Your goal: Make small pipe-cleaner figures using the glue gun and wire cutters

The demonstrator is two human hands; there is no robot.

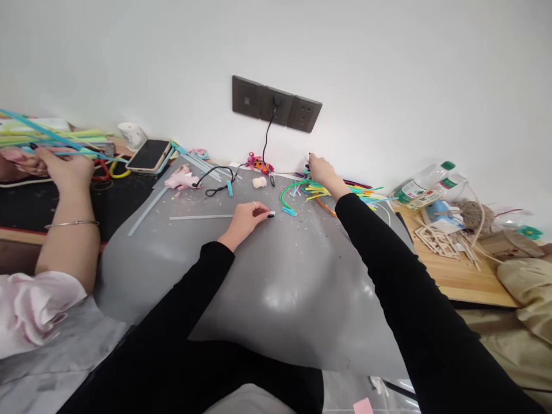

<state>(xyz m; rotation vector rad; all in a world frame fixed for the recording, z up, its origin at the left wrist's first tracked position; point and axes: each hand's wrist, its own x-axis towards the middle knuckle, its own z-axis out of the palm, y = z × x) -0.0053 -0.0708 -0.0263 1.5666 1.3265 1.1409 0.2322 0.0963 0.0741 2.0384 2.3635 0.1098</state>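
My left hand rests on the grey mat, fingers curled, fingertips pinching something small and dark near a turquoise piece. My right hand reaches to the far edge of the mat by the wall, fingers closed over a pile of coloured strips; what it pinches is hidden. A long clear strip lies just left of my left hand. A small white figure sits between my hands, farther back.
Another person's arm on the left holds coloured strips. A pink glue gun with its black cord runs to the wall socket. A phone, cup, bottles, twine and wooden sticks stand around.
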